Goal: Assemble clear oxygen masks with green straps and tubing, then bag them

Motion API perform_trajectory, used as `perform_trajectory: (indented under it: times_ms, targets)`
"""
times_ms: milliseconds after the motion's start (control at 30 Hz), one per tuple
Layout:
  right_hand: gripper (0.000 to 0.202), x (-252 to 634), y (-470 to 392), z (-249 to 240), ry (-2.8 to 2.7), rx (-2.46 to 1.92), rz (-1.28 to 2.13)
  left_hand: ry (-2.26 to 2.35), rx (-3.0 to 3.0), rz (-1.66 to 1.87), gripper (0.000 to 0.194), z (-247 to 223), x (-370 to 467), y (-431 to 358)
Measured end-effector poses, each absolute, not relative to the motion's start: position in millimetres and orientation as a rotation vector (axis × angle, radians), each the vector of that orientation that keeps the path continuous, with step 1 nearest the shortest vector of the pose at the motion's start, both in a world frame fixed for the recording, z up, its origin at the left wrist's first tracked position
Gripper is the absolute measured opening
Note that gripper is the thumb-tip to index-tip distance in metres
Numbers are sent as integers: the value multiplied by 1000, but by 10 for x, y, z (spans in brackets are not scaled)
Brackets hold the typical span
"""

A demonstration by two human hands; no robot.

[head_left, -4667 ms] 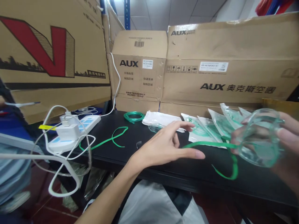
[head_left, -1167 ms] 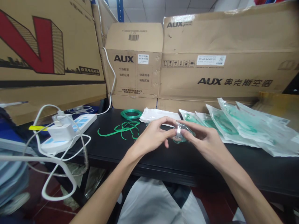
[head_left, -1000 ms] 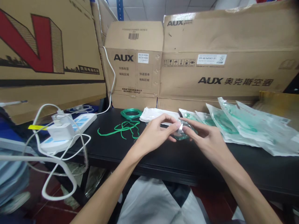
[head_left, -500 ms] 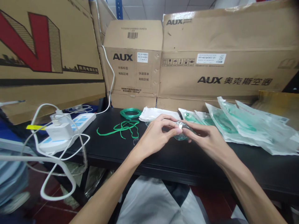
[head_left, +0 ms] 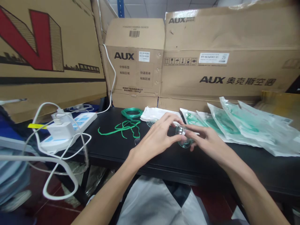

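Note:
Between my two hands, above the black table, is a clear greenish plastic piece (head_left: 185,143) with a shiny metal strip (head_left: 180,131) on it. My left hand (head_left: 157,132) pinches it from the left with thumb and fingers. From the right, my right hand (head_left: 203,136) grips the same piece, its fingers curled round the side. Another clear plastic part (head_left: 152,122) lies on the table behind my left hand, partly hidden. Green elastic strap (head_left: 124,128) lies in loose loops left of my hands, and a coil of green tubing (head_left: 131,113) sits behind it.
White paper packaging (head_left: 154,114) lies behind my hands. Several clear bags with green contents (head_left: 225,120) overlap on the right. A white power strip (head_left: 82,122) with plugs and cables is at the left. Cardboard boxes (head_left: 220,72) stand along the back of the black table (head_left: 103,153).
The fingers of my left hand have shifted on the clear piece, with the thumb and fingertips farther apart. The piece sits slightly lower, and more of its metal strip shows.

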State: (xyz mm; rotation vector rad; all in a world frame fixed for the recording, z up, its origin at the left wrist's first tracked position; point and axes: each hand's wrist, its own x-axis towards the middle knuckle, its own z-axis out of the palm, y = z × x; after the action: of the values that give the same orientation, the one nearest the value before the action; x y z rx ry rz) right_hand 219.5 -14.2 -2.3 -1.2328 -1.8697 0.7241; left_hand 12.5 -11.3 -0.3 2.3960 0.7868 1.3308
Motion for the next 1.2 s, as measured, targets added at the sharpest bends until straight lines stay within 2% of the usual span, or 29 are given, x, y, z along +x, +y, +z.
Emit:
perform_trajectory:
  times_ms: [367,667,800,1067,1200]
  targets:
    - [50,2277,-143,19,-1923,-1264,724,822,2659,1129,34,-12,29,-83]
    - [54,2357,-149,12,-1995,-1081,906,980,2662,1083,34,-25,-41,-50]
    - [47,2346,-165,28,-2020,-1199,839,1012,2693,1056,37,-14,-33,-69]
    - [48,2274,-211,13,-2119,-1421,531,1066,2633,903,40,-47,-79,-47]
    - [41,2258,-192,-19,-2183,-1464,252,979,2521,890,28,11,-156,-24]
